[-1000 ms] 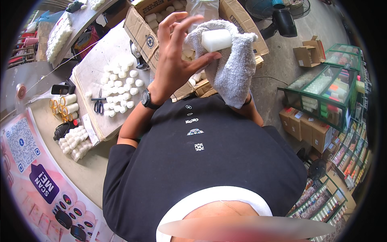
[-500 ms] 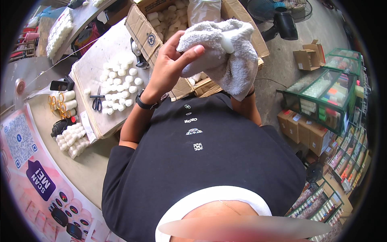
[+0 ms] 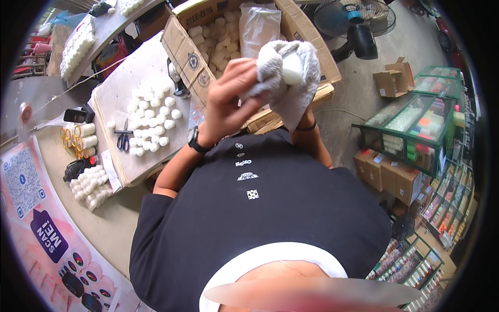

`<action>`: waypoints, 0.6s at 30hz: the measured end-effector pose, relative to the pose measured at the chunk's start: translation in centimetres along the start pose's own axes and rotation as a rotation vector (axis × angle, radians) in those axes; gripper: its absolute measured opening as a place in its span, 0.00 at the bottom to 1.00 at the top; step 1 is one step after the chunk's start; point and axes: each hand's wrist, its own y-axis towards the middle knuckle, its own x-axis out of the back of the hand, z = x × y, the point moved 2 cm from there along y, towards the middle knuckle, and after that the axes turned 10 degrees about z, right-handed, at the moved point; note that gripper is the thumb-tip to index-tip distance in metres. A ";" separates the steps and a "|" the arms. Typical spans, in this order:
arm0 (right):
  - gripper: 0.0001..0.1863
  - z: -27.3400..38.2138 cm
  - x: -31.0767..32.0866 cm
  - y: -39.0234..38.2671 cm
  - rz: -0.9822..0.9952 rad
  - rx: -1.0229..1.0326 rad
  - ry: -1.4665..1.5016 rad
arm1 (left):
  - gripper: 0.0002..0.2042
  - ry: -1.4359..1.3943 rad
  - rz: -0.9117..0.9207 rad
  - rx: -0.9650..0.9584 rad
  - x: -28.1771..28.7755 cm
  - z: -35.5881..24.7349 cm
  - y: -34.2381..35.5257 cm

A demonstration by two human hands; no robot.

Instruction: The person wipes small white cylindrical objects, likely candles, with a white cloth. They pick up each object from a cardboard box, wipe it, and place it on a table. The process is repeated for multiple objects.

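A grey-white towel (image 3: 304,96) is bunched up in front of my chest, above the near edge of an open carton. Within its folds a smooth white cylinder-shaped piece (image 3: 292,74) shows its rounded end. My left hand (image 3: 228,99), with a dark watch on the wrist, closes on the towel's left side; its fingers are blurred. Cloth covers my right hand, leaving just the wrist and forearm (image 3: 312,143) visible below the towel, so its fingers are hidden. Many similar white pieces (image 3: 150,117) stand on the board-topped table at left, beside dark-handled scissors (image 3: 123,138).
Ahead, the cardboard carton (image 3: 195,62) holds more white pieces and a translucent plastic bag (image 3: 260,26). A black fan (image 3: 358,36) stands at far right. Green-framed glass cases (image 3: 410,125) and brown boxes (image 3: 390,174) line the right. Yellow-rimmed rolls (image 3: 80,138) lie on the left counter.
The towel has been gathered closer around the white piece and sits slightly lower. My left hand has shifted along its left side, turning with fingers in motion.
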 end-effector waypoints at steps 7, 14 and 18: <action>0.22 1.5 -0.6 0.3 0.013 0.001 -0.053 | 0.30 0.162 0.200 0.046 0.5 0.4 2.5; 0.22 1.0 -2.1 1.2 0.006 -0.122 0.619 | 0.22 0.032 0.026 -0.121 0.6 0.4 2.6; 0.27 -0.5 -2.9 1.6 0.150 -0.058 0.957 | 0.17 0.082 -0.120 -0.047 -0.3 1.0 1.9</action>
